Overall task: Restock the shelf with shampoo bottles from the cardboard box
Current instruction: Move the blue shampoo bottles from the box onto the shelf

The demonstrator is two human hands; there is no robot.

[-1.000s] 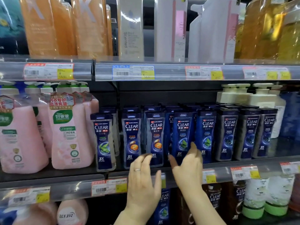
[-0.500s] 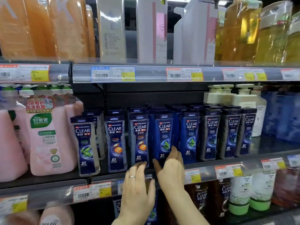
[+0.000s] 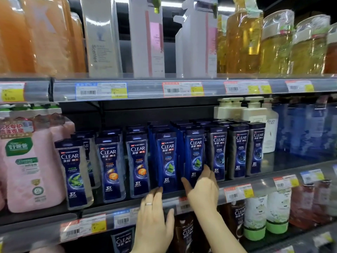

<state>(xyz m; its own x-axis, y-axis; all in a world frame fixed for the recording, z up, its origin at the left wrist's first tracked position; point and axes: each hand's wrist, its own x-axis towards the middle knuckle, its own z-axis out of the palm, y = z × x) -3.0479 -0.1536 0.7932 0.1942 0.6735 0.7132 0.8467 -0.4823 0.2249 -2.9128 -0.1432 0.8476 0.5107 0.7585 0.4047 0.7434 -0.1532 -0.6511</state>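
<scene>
In the head view, a person is standing at a store shelf [image 3: 255,181] and reaching both hands up to a row of dark blue shampoo bottles [image 3: 138,161] that are standing upright along the middle tier. The left hand [image 3: 155,214], wearing a ring [image 3: 148,203], is stretching its straight fingers up so the tips are touching the base of a mint-leaf bottle [image 3: 167,161]. The right hand [image 3: 202,189] is cupping the foot of the neighbouring bottle [image 3: 195,154], with the thumb lying along its left lower edge and the fingers wrapping round its right side. Pink pump bottles [image 3: 31,161] are sitting to the left of the blue row, and cream pump bottles [image 3: 253,114] are standing behind its right end. Price tags [image 3: 101,90] are lining the shelf rails. Amber bottles [image 3: 242,42] are filling the top tier on the right. The cardboard box is out of frame.
</scene>
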